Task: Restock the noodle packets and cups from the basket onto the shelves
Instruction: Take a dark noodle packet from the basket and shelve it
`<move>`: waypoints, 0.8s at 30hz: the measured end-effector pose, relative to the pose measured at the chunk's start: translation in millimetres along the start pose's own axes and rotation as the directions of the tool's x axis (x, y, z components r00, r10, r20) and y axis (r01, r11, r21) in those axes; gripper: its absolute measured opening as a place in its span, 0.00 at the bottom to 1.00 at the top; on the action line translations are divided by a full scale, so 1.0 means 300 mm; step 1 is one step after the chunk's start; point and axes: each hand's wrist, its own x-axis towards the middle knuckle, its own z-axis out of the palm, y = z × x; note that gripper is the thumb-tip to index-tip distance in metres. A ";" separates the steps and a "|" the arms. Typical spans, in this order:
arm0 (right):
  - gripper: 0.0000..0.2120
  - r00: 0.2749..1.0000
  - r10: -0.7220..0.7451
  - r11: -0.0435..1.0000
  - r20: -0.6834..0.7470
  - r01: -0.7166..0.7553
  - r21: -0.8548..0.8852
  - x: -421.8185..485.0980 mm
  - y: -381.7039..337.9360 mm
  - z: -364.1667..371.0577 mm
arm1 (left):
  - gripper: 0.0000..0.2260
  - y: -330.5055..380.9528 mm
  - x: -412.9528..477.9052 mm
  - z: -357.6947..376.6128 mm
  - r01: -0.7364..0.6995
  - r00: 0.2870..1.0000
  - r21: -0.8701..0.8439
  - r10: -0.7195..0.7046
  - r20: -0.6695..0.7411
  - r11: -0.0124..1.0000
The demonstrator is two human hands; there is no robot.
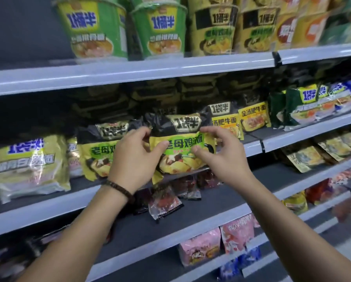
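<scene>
A black and yellow noodle packet (182, 137) with a green label band stands at the front of the middle shelf (304, 137). My left hand (134, 155) holds its left side, thumb on the front. My right hand (221, 153) pinches its right side, fingers at the top edge and thumb on the green band. A matching packet (97, 147) stands just left of it, partly behind my left hand. Noodle cups (97, 27) line the top shelf. The basket is out of view.
More packets fill the middle shelf: a pale yellow one (32, 163) at far left, orange-labelled ones (251, 117) to the right. Dark red packets (166, 200) lie on the shelf below, pink ones (203, 245) lower still. The top shelf rail (129, 70) runs overhead.
</scene>
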 end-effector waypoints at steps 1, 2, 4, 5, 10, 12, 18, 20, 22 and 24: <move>0.23 1.000 -0.011 0.999 0.010 0.012 -0.032 0.039 -0.020 0.019 | 0.21 -0.007 0.043 -0.010 -0.013 1.000 0.075 0.014 -0.015 0.997; 0.25 1.000 -0.020 0.998 0.017 0.021 -0.052 0.073 -0.038 0.037 | 0.19 -0.011 0.079 -0.018 -0.028 0.999 0.154 0.033 -0.027 0.988; 0.27 0.999 -0.021 0.995 0.034 0.025 -0.099 0.131 -0.063 0.071 | 0.16 -0.009 0.132 -0.027 -0.041 0.997 0.272 0.056 -0.045 0.961; 0.29 0.998 -0.013 0.991 0.055 0.020 -0.130 0.155 -0.071 0.088 | 0.16 -0.012 0.153 -0.023 -0.031 0.998 0.302 0.047 -0.047 0.953; 0.33 0.979 0.104 0.974 0.178 -0.064 -0.216 0.185 -0.063 0.134 | 0.33 -0.026 0.184 0.034 -0.032 0.999 0.292 0.027 0.018 0.956; 0.33 0.980 0.091 0.968 0.177 -0.045 -0.248 0.176 -0.044 0.129 | 0.37 -0.038 0.177 0.048 -0.091 0.994 0.315 0.104 -0.023 0.945; 0.14 0.997 0.060 0.983 0.053 -0.050 -0.175 0.094 0.019 0.084 | 0.16 -0.040 0.104 0.119 -0.255 0.944 0.378 0.314 -0.103 0.890; 0.08 0.999 0.025 0.995 -0.027 -0.028 -0.097 0.032 0.058 0.067 | 0.10 -0.016 0.036 0.157 -0.365 0.927 0.183 0.374 -0.016 0.913; 0.05 0.997 0.024 0.998 -0.069 -0.028 -0.056 -0.044 0.120 0.049 | 0.08 -0.006 -0.049 0.218 -0.363 0.923 -0.015 0.362 0.130 0.932; 0.04 1.000 0.019 0.996 -0.002 -0.019 -0.088 -0.137 0.202 0.040 | 0.07 -0.021 -0.147 0.306 -0.244 0.891 -0.132 0.276 0.361 0.961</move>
